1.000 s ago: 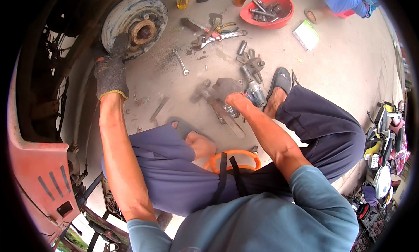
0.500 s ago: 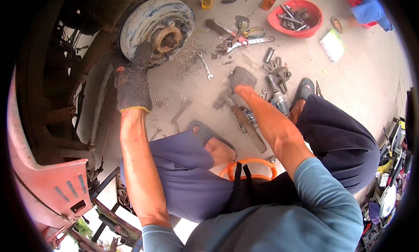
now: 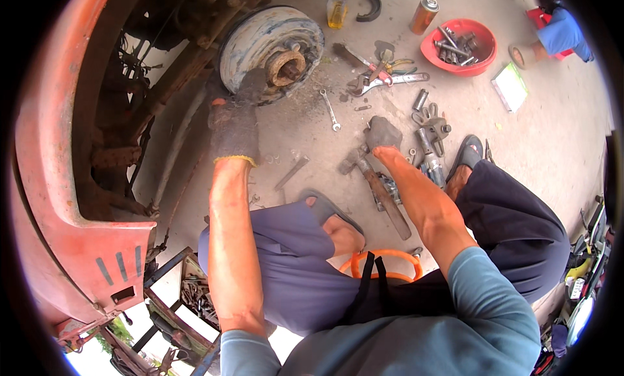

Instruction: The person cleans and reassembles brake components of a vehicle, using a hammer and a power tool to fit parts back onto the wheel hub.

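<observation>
My left hand point(image 3: 235, 125), in a dark work glove with a yellow cuff, is at the lower left of a worn brake drum point(image 3: 235, 58) with a rusty hub. Its fingers bend over the drum's rim; the thumb side is hard to make out. My right hand point(image 3: 383, 133), gloved too, is a closed fist above the floor, and what it holds, if anything, is hidden. Just below that fist lies a hammer point(image 3: 385, 203), its head toward the drum. Right of the fist are a metal puller-like tool point(image 3: 432, 125) and a silver cylindrical tool point(image 3: 431, 161).
A combination wrench point(image 3: 330, 110) lies near the drum, with adjustable pliers and wrenches point(image 3: 390, 80) beyond. A red bowl point(image 3: 431, 51) holds sockets. Behind are a spray can point(image 3: 424, 15) and a bottle point(image 3: 337, 12). Red vehicle bodywork point(image 3: 49, 181) borders the left. Another person point(image 3: 562, 34) is far right.
The whole view has shifted, so things appear farther right and slightly lower. Both my hands keep about the same places, at the drum and by the hammer head.
</observation>
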The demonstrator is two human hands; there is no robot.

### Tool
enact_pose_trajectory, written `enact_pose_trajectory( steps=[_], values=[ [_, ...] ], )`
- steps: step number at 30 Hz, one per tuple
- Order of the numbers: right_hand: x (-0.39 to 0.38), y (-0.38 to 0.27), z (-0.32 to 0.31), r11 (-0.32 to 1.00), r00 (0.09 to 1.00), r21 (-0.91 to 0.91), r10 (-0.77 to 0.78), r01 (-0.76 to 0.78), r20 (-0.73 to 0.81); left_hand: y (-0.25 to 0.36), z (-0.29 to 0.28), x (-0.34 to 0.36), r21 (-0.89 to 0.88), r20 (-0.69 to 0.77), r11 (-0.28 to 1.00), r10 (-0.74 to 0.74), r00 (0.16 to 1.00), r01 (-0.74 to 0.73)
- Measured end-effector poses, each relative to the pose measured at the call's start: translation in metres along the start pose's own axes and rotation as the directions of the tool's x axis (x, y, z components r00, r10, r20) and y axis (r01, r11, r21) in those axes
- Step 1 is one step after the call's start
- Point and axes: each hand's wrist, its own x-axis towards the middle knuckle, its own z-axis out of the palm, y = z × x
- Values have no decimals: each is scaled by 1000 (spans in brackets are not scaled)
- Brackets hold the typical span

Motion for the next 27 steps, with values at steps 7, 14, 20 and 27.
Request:
enact_pose_trajectory(
  steps=[7, 14, 20, 27],
  values=[
    [3, 6, 7, 976, 998, 215, 48, -41, -28, 15, -5, -12, 31, 64, 998, -48, 997, 46],
    [-44, -65, -75, 392, 997, 917, -6, -73, 82, -3, 1, 2, -5, 49, 1000, 19, 999, -19],
    [-115, -108, -158, 481, 956, 839, -258, 255, -142, -14, -12, -12, -75, 9, 997, 4, 1000, -3],
    [-155, -116, -188, 608, 847, 599, -454, 522, -277, -40, -27, -67, -496, 385, 852, 390, 837, -169]
  ],
)
